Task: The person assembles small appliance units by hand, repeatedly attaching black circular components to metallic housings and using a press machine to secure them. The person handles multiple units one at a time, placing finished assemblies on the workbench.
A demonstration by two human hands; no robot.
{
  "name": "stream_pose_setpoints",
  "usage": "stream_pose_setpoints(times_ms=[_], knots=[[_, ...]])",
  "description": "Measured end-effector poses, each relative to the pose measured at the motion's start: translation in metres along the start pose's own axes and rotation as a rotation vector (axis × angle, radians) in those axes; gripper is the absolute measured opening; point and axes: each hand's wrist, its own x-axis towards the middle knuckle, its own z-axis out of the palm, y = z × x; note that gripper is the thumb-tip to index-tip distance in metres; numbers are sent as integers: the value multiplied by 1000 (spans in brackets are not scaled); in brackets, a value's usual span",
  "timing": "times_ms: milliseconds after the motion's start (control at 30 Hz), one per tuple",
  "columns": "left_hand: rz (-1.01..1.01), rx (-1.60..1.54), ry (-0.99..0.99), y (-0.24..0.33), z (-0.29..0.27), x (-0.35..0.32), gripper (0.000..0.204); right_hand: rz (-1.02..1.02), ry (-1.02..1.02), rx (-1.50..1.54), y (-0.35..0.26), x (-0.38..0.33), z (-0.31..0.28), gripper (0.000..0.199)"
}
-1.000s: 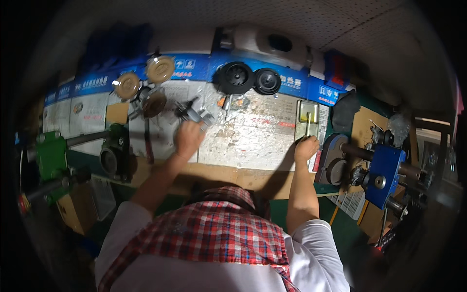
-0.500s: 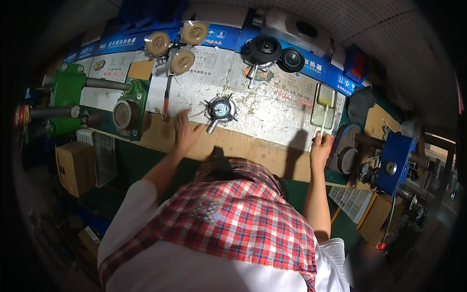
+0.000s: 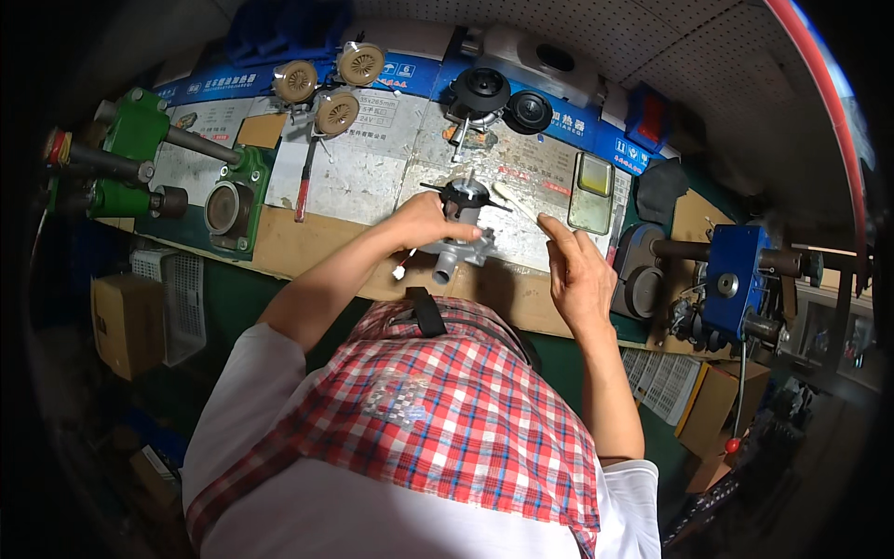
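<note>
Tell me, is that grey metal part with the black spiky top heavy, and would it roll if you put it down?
The grey metal part looks like solid cast metal, so probably heavy for its size and stiff. The left hand wraps it fully, hinting at weight. Its lumpy body and sticking-out pipe would likely stop rolling, though it may tip onto its side.

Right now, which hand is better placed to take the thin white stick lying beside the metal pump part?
The right hand. It is free, fingers open, with fingertips close to the white stick on the bench. The left hand is occupied: it grips the metal pump part, so probably it should only hold that steady.
</note>
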Motion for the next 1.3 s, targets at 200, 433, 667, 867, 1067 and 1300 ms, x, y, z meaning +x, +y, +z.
stream_pose_setpoints(times_ms=[200,433,667,867,1067,1300], knots=[[120,-145,-110,29,-2,-45,40,-325,5,-242,-15,22,-31,41],[110,-229,-128,32,-4,-52,39,-63,-59,-119,-11,38,-25,28],[59,-82,-111,22,1,-33,38,518,-570,678,9,51,-8,26],[-3,-375,-221,10,-2,-13,40,156,-204,394,15,51,21,25],[-142,-563,-346,15,-13,-8,41,61,-229,431,63,36,83,26],[-264,-698,-366,19,-23,8,39,128,70,447,87,46,105,29]])
